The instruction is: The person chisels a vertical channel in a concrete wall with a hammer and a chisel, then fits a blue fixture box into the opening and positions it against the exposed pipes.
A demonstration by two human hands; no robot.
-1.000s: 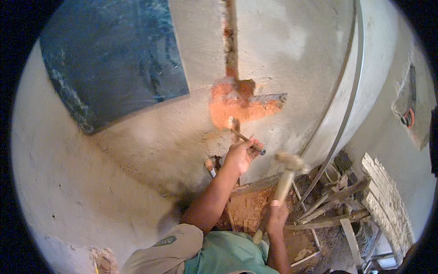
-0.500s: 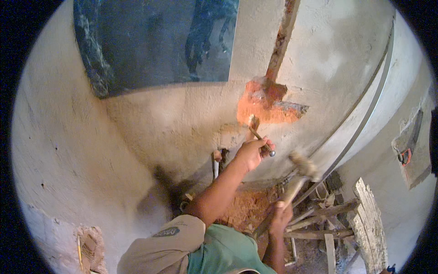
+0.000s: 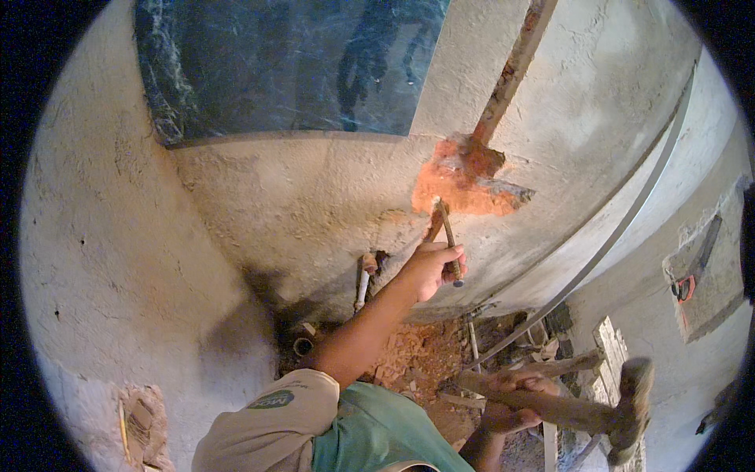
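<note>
So the left hand (image 3: pixel 431 270) is wrapped around a thin metal chisel (image 3: pixel 449 230), long axis running near to far with a slight lean: tip at the far end, angled a bit left, at the lower edge of the orange broken patch (image 3: pixel 452 189) in the wall (image 3: pixel 307 189). The right hand (image 3: pixel 519 401) has a closed grip on the hammer (image 3: pixel 578 411), handle lying roughly left-right, head to the right, well apart from the chisel. Dark bluish panel (image 3: pixel 275 71) far left, rubble (image 3: pixel 413 346) on the floor, wooden boards (image 3: pixel 609 342) near right.
</note>
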